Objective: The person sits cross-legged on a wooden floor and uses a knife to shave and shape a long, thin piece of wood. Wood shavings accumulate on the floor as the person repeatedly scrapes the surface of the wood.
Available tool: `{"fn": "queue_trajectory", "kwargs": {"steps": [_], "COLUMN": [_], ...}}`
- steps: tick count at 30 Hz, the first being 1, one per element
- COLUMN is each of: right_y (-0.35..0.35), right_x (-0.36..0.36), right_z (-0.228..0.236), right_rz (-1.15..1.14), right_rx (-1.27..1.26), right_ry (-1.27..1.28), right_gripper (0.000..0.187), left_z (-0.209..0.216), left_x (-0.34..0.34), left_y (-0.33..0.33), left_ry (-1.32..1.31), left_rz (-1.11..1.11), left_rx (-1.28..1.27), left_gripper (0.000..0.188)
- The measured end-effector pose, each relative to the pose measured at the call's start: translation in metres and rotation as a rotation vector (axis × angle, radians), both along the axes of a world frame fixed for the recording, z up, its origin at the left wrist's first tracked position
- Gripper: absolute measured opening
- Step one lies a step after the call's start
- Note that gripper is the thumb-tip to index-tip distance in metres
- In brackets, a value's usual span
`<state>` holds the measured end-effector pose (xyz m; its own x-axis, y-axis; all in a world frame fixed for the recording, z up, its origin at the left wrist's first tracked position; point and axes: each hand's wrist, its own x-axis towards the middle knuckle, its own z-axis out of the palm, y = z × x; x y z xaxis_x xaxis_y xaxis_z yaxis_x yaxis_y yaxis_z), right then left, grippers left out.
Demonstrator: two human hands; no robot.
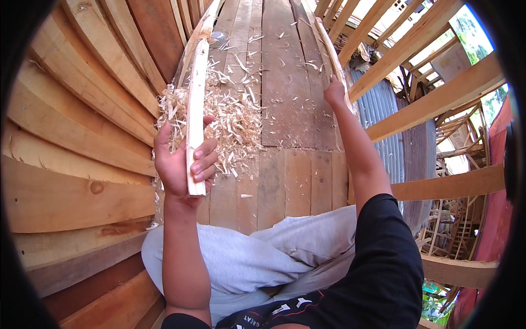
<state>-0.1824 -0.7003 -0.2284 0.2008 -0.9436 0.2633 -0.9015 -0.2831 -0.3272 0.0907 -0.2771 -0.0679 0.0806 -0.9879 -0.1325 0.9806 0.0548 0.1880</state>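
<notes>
A long, pale, peeled wooden stick [198, 104] runs away from me, its squared near end toward my lap. My left hand [183, 164] grips it from below near that end, with the fingers curled round the right side. Farther off and to the right, my right hand [335, 94] is closed beside a long pale pole [330, 49] lying along the floor's right edge. Whatever is inside that hand, if anything, is hidden. Curled wood shavings [235, 120] are heaped under and beside the stick.
A wall of overlapping planks [82, 186] rises close on my left. Slatted wooden railing bars [438, 98] stand on the right, with corrugated metal sheet [378, 126] beyond. Scattered shavings lie on the plank floor [287, 109]. A small grey round object [219, 39] sits near the stick's far part.
</notes>
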Motion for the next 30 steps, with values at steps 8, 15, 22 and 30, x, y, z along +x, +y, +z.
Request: {"fn": "queue_trajectory", "kwargs": {"steps": [8,15,22,30], "right_y": [0.045,0.122,0.066,-0.046], "right_x": [0.066,0.095,0.076,0.092], "right_z": [-0.017,0.02,0.01,-0.024], "right_rz": [0.401,0.609,0.23,-0.074], "right_rx": [0.36,0.385,0.064,0.252], "right_ry": [0.071,-0.056,-0.234,-0.194], "right_gripper": [0.049,0.044,0.039,0.032], "left_z": [-0.001,0.003,-0.009,-0.005], "left_x": [0.007,0.003,0.011,0.008], "left_y": [0.004,0.003,0.004,-0.006], "left_ry": [-0.01,0.002,0.071,0.072], "left_rz": [0.042,0.035,-0.015,0.001], "left_rx": [0.006,0.008,-0.124,-0.03], "left_gripper": [0.075,0.075,0.079,0.075]}}
